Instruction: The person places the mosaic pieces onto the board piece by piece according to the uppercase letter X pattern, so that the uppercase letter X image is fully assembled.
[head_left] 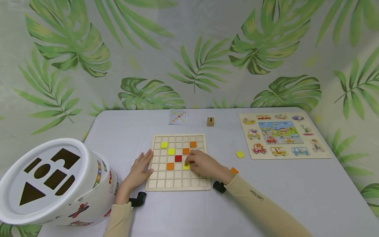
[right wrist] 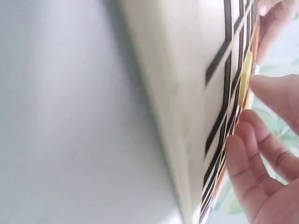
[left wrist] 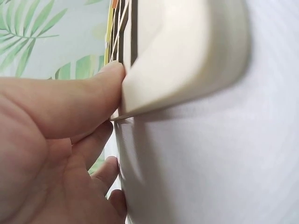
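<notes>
A wooden grid board (head_left: pixel 165 183) lies on the table and bears square tiles in several of its cells. My right hand (head_left: pixel 204 164) is over the board's right half, with thumb and fingers bent at a yellow tile (head_left: pixel 186 166). From the right wrist, the thumb (right wrist: pixel 275 95) meets that yellow tile (right wrist: pixel 245 79). Up and left of it sit a red tile (head_left: pixel 178 158) and a yellow tile (head_left: pixel 171 151). My left hand (head_left: pixel 137 171) rests along the board's left edge, fingers extended. Its thumb (left wrist: pixel 105 88) touches the board's rim in the left wrist view.
A pattern card (head_left: pixel 179 117) and a wooden cube (head_left: pixel 210 121) lie behind the board. Loose yellow (head_left: pixel 240 154) and orange (head_left: pixel 234 171) tiles lie to the right, near a vehicle picture puzzle (head_left: pixel 251 153). A white shape-sorter bucket (head_left: pixel 97 197) stands at left.
</notes>
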Demonstrator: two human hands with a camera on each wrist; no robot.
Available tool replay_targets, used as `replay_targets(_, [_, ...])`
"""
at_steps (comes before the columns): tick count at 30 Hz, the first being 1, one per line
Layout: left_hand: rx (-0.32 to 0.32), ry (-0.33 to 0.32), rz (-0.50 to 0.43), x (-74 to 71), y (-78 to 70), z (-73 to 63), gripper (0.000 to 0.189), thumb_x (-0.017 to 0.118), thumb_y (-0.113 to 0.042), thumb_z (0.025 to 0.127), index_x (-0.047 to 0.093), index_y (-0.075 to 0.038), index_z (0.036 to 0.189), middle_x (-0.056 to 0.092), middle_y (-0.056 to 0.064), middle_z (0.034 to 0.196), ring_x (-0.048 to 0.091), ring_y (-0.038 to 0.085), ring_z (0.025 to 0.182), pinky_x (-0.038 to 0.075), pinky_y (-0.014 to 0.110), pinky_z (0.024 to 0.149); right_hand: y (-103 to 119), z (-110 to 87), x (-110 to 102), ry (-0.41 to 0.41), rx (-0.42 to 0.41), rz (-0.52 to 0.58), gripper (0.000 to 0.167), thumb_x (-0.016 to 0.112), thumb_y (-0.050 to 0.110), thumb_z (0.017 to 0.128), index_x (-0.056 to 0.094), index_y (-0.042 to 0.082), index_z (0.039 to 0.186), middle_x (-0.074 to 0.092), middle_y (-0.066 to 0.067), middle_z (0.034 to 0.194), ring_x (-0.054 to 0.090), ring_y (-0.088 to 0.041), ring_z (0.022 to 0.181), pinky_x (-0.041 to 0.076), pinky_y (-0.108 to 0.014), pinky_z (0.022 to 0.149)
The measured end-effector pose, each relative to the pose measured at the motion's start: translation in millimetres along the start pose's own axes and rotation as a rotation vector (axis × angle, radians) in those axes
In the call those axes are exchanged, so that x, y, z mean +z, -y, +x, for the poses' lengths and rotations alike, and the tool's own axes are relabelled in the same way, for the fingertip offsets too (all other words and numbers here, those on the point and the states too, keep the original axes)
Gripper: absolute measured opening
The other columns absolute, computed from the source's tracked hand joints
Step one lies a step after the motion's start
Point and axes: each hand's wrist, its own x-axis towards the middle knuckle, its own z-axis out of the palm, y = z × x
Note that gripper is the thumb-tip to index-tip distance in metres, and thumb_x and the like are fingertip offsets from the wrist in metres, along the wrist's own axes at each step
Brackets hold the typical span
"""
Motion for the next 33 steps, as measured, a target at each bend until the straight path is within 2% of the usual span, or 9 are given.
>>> replay_targets(4, [0.004,-0.001,-0.001,0.1,0.2,0.0,0.066,0.060,0.003,0.088,0.028,0.009,0.145,0.019,0.024,0.154,0.006,0.049,0.139,0.003,0.071,0.102,-9.1,-14.5,-12.7,-0.038,0.051,0.104,0.018,0.066,0.003,0.086,0.070,0.010,0.102,0.058,0.002,0.100,0.053,-0.014,0.088,0.048,-0.028,0.077])
replay_targets(9, [0.009,0.002,0.000,0.6,1.9,-0.1,0.065,0.060,0.001,0.088,0.028,0.009,0.145,0.019,0.024,0.154,0.006,0.049,0.139,0.004,0.071,0.101,-32.3,-50.7,-34.1,-0.097,0.095,0.173,0.021,0.068,0.000,0.084,0.068,0.005,0.103,0.061,-0.002,0.099,0.055,-0.019,0.089,0.050,-0.035,0.077])
replay_targets(14, [0.016,-0.001,0.006,0.1,2.7,-1.0,0.065,0.060,0.001,0.088,0.028,0.009,0.145,0.020,0.024,0.154,0.007,0.049,0.139,0.005,0.072,0.101,-58.5,-92.7,-44.1,-0.142,0.131,0.165,0.022,0.069,-0.002,0.081,0.067,0.005,0.102,0.061,0.000,0.093,0.055,-0.018,0.085,0.050,-0.032,0.072])
replay_targets(19, [0.016,-0.001,0.006,-0.3,1.5,-1.2,0.066,0.060,0.001,0.088,0.028,0.009,0.145,0.020,0.024,0.153,0.007,0.049,0.139,0.004,0.072,0.101,-72.8,-120.9,-42.0,-0.112,0.187,0.134,0.024,0.074,0.002,0.079,0.067,0.007,0.102,0.060,0.001,0.095,0.054,-0.016,0.084,0.049,-0.027,0.071])
replay_targets(25, [0.006,0.001,0.004,-1.1,-0.2,-2.5,0.065,0.060,0.002,0.088,0.029,0.009,0.145,0.020,0.024,0.153,0.006,0.049,0.139,0.003,0.071,0.102,-73.0,-124.0,-32.7,-0.109,0.240,0.075,0.026,0.077,0.003,0.077,0.064,0.011,0.099,0.054,0.003,0.095,0.052,-0.013,0.085,0.049,-0.028,0.074])
replay_targets(33, [0.010,-0.001,-0.007,-1.0,-0.7,-1.8,0.065,0.060,0.002,0.088,0.029,0.010,0.144,0.020,0.024,0.154,0.006,0.049,0.139,0.002,0.071,0.102,-60.0,-99.1,-25.9,-0.129,0.161,0.098,0.027,0.071,0.000,0.075,0.064,0.010,0.099,0.054,0.004,0.091,0.051,-0.013,0.082,0.048,-0.026,0.071])
